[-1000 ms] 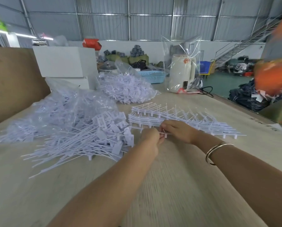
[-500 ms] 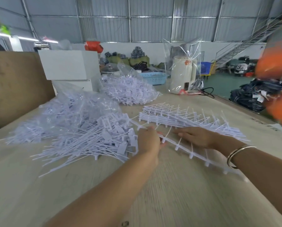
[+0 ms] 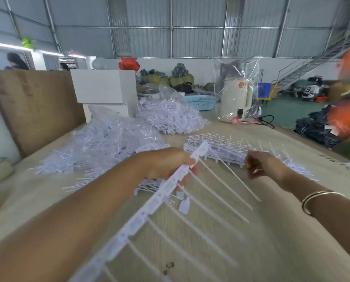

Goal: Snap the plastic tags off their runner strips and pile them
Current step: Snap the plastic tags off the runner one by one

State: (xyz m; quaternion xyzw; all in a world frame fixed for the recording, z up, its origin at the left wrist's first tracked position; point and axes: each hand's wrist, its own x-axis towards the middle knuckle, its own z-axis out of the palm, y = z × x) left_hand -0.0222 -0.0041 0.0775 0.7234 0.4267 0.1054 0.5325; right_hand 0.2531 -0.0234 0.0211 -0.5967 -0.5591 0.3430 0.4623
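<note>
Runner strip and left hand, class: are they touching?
Touching. The head view shows the left hand with fingers curled around the upper end of the runner strip, which is lifted off the table.

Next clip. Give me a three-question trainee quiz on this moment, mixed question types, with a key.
1. True or false: the left hand grips a runner strip raised above the wooden table.
2. Multiple choice: where is the stack of unprocessed strips?
A. Inside the blue basket
B. On the table beyond the hands, in front of the right hand
C. On top of the white box
3. Fill in: on the table left of the left forearm lies a loose pile of ______.

Key
1. True; the tails still attached to it hang toward the right.
2. B
3. snapped-off tags; bagged ones lie further back.
</note>
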